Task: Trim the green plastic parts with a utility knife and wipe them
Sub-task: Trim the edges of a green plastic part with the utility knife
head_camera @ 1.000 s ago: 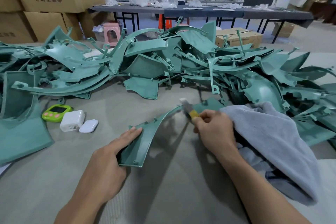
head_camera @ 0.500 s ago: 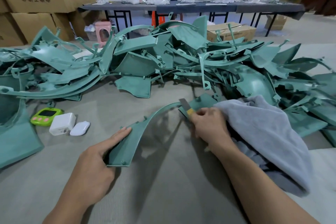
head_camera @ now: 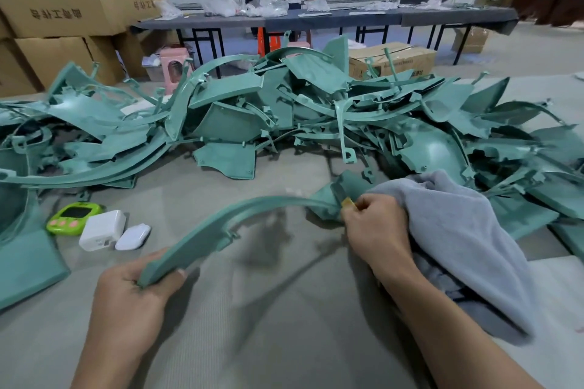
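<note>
My left hand (head_camera: 136, 290) grips the curved green part (head_camera: 240, 215) at its end toward the worktop's (head_camera: 284, 341) near edge. Its long axis arcs away rightward to my right hand (head_camera: 376, 227), which pinches the utility knife (head_camera: 346, 201) against the part's wide far end, with the grey cloth (head_camera: 458, 230) just beside.
</note>
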Demonstrator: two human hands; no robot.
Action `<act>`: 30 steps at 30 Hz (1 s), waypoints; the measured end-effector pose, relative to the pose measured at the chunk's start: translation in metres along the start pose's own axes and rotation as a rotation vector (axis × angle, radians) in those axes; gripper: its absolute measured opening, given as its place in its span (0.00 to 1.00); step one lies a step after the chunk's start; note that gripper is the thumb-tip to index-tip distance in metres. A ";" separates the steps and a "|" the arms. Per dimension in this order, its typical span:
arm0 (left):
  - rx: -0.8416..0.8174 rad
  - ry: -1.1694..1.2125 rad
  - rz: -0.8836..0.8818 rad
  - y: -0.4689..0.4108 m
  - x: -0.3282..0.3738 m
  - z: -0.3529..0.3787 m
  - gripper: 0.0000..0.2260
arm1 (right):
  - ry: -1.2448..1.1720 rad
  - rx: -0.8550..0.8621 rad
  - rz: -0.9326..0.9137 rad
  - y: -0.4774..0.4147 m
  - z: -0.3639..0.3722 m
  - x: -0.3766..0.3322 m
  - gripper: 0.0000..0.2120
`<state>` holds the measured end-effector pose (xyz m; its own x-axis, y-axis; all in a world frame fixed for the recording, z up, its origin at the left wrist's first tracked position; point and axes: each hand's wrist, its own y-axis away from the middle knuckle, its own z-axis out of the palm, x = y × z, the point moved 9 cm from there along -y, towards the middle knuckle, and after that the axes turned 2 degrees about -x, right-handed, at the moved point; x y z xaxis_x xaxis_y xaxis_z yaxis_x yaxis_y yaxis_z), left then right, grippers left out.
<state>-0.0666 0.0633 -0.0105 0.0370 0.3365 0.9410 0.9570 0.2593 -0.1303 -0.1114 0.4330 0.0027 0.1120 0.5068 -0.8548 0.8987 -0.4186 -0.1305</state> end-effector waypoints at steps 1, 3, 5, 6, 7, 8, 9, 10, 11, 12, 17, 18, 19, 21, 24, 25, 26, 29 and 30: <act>-0.002 0.015 -0.014 0.001 0.003 0.002 0.34 | -0.031 0.016 -0.027 0.001 -0.004 -0.002 0.20; -0.007 0.031 -0.047 0.002 0.005 0.006 0.35 | -0.090 -0.036 -0.106 0.011 0.002 -0.016 0.18; -0.010 0.057 -0.078 0.003 0.002 0.007 0.35 | -0.073 -0.135 -0.132 0.023 0.020 -0.026 0.12; -0.009 0.059 -0.090 0.003 0.000 0.006 0.36 | -0.026 -0.168 -0.114 0.025 0.027 -0.026 0.10; -0.006 0.062 -0.104 0.004 -0.003 0.007 0.36 | 0.025 -0.176 -0.073 0.024 0.029 -0.019 0.12; -0.003 0.068 -0.115 0.004 -0.005 0.007 0.36 | 0.063 -0.161 -0.019 0.021 0.026 -0.012 0.15; -0.001 0.072 -0.126 0.004 -0.007 0.007 0.36 | 0.087 -0.131 0.033 0.018 0.019 -0.003 0.19; -0.004 0.063 -0.128 0.003 -0.007 0.007 0.35 | 0.108 -0.089 0.058 0.015 0.009 0.002 0.21; -0.007 0.036 -0.126 0.003 -0.009 0.005 0.34 | 0.125 -0.048 0.052 0.013 -0.001 0.003 0.21; -0.005 -0.016 -0.118 0.003 -0.011 0.002 0.32 | 0.129 -0.014 0.025 0.012 -0.008 0.000 0.21; 0.055 -0.164 -0.026 0.008 -0.013 -0.008 0.17 | 0.068 -0.152 -0.094 0.029 0.016 -0.023 0.14; 0.047 -0.163 -0.018 0.007 -0.013 -0.008 0.16 | 0.098 -0.188 -0.063 0.030 0.021 -0.019 0.13; 0.042 -0.168 -0.010 0.007 -0.012 -0.007 0.17 | 0.128 -0.198 -0.021 0.027 0.021 -0.012 0.13; 0.021 -0.188 -0.004 0.006 -0.005 -0.006 0.17 | 0.211 -0.139 0.031 0.019 0.006 -0.002 0.15; 0.015 -0.215 -0.031 0.006 -0.005 -0.007 0.17 | 0.190 -0.061 -0.035 0.016 -0.009 -0.010 0.16; 0.019 -0.211 -0.042 0.005 -0.008 -0.006 0.19 | 0.131 -0.079 -0.077 0.019 -0.006 -0.018 0.15; 0.018 -0.215 -0.044 0.006 -0.010 -0.006 0.19 | 0.093 -0.111 -0.111 0.024 0.001 -0.024 0.15; 0.013 -0.243 -0.016 0.007 -0.008 -0.006 0.20 | 0.190 -0.203 -0.064 0.028 0.016 -0.018 0.12; 0.004 -0.244 -0.014 0.007 -0.006 -0.005 0.20 | 0.233 -0.199 -0.019 0.024 0.012 -0.011 0.12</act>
<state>-0.0583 0.0584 -0.0154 -0.0478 0.5413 0.8395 0.9556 0.2694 -0.1193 -0.0962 0.4079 0.0027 0.1676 0.6822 -0.7117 0.9645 -0.2629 -0.0248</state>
